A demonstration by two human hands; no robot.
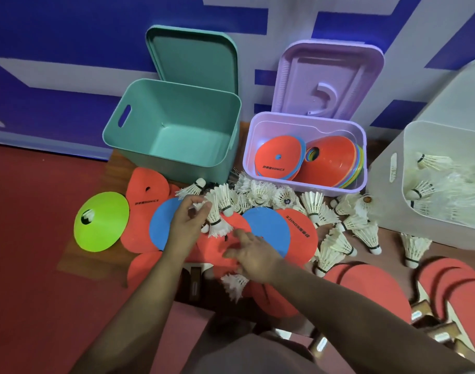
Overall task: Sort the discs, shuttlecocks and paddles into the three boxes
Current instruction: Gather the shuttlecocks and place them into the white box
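- Three boxes stand along the far side of the red floor (28,238): a green box (174,149) on the left, a purple box (248,157) in the middle and a white box (387,206) on the right.
- A green lid (193,58) and a purple lid (328,76) lean against the wall (69,36) behind their boxes.
- The purple box holds a flat red disc (278,157) beside a stack of domed discs (333,163); the white box holds sorted shuttlecocks (430,160).
- Loose shuttlecocks (260,193) lie heaped just near of the green and purple boxes and trail right toward the white box.
- Floor discs (144,190) overlap in the middle, mostly red, with a left blue disc (162,225) and a right blue disc (268,228); a lime-green disc (104,233) lies at the left.
- The left hand (188,225) is over the left blue disc, its fingers (204,207) and thumb pinching a clutch of shuttlecocks (216,214).
- The right hand (254,255) is over the red discs with its fingers (237,234) spread; a lone shuttlecock (235,286) juts from beneath it, and I cannot tell whether they touch.
- Red paddles (371,287) lie overlapped at the near right.
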